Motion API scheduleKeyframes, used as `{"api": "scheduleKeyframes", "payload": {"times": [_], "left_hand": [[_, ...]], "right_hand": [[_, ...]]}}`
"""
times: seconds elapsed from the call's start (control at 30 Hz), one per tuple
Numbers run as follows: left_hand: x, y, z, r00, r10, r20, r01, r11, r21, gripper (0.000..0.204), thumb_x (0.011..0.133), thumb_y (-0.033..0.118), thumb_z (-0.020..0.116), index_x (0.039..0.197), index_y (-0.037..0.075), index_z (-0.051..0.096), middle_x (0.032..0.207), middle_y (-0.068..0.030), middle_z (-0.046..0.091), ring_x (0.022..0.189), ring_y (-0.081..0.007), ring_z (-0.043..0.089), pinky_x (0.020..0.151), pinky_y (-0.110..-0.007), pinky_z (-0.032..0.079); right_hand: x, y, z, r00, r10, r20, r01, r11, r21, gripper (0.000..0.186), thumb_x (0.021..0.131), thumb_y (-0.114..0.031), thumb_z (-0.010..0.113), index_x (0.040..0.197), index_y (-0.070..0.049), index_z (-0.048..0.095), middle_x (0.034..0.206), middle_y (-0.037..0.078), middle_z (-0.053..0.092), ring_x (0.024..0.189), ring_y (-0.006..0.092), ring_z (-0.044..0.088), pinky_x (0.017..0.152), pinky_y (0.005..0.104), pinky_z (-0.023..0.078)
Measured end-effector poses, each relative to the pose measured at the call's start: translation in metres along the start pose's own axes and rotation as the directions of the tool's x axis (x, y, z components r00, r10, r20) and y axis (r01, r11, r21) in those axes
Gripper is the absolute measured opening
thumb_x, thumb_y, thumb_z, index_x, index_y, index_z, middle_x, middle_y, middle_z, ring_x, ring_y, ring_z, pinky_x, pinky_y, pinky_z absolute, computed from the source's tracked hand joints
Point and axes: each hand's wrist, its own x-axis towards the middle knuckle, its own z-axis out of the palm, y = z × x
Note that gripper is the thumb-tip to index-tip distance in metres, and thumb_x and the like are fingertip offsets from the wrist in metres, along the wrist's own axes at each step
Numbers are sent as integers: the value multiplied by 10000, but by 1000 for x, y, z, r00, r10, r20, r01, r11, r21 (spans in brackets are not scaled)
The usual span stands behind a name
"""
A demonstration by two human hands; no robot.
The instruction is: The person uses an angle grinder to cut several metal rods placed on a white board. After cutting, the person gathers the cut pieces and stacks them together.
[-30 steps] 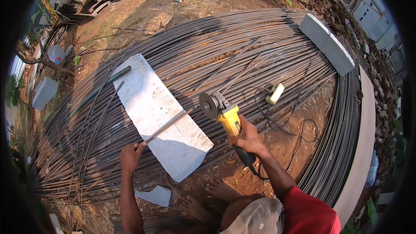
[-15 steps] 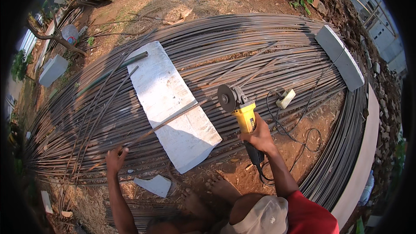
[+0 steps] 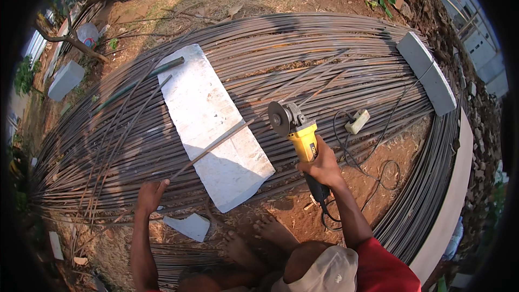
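Again the left hand pinches the rod at eight o'clock; it looks steadied. Right hand clasps a grinder.

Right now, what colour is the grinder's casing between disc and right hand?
The casing is yellow, seen best in the head view.

Hard sunlight is flooding the scene. White slab is glaring, nearly clipping; shadow is darkening its lower end and patching the rods. Grinder is reading sharp. Fisheye is bending edges; corners are going black.
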Motion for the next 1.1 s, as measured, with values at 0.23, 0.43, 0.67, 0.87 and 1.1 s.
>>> {"api": "scheduleKeyframes", "payload": {"times": [0.23, 0.43, 0.67, 0.87, 1.1], "left_hand": [[-21, -22, -16, 998, -14, 54, 15, 1000, -23, 882, 1047, 721, 452, 604, -40, 494, 531, -176, 383, 500, -340, 384, 590, -546, 337], [-37, -30, -32, 998, -35, 53, 37, 999, -28, 872, 1059, 704, 449, 598, -35, 471, 547, -178, 411, 511, -318, 388, 575, -538, 318], [-45, -28, -5, 992, -93, 89, 97, 994, -42, 877, 1069, 688, 442, 606, -56, 484, 535, -199, 400, 518, -359, 380, 578, -540, 331], [-45, -41, 3, 998, -41, 45, 46, 995, -94, 880, 1076, 682, 429, 623, -69, 513, 539, -213, 410, 512, -374, 421, 574, -542, 342], [-47, -34, 1, 999, -43, -1, 43, 996, -81, 903, 1042, 724, 455, 621, -70, 551, 551, -246, 434, 527, -413, 457, 594, -563, 368]], "right_hand": [[6, -7, 2, 999, -33, 24, 34, 998, -59, 802, 703, -205, 858, 1385, 54, 525, 1148, 253, 712, 1084, 391, 711, 950, 460, 535], [5, -12, 8, 1000, -16, 25, 17, 999, -39, 767, 705, -204, 857, 1349, 60, 534, 1135, 255, 708, 1059, 396, 710, 946, 461, 535], [7, -9, 13, 999, -46, -3, 46, 998, -39, 881, 666, -212, 864, 1421, 81, 516, 1138, 212, 715, 1047, 315, 687, 957, 414, 524], [20, -31, 14, 997, -19, 73, 25, 996, -89, 767, 682, -177, 873, 1331, 64, 543, 1102, 267, 721, 1069, 433, 708, 938, 488, 532], [33, -25, 20, 991, -78, 111, 94, 985, -143, 795, 685, -179, 883, 1365, 47, 539, 1135, 259, 725, 1061, 421, 715, 947, 473, 541]]}}
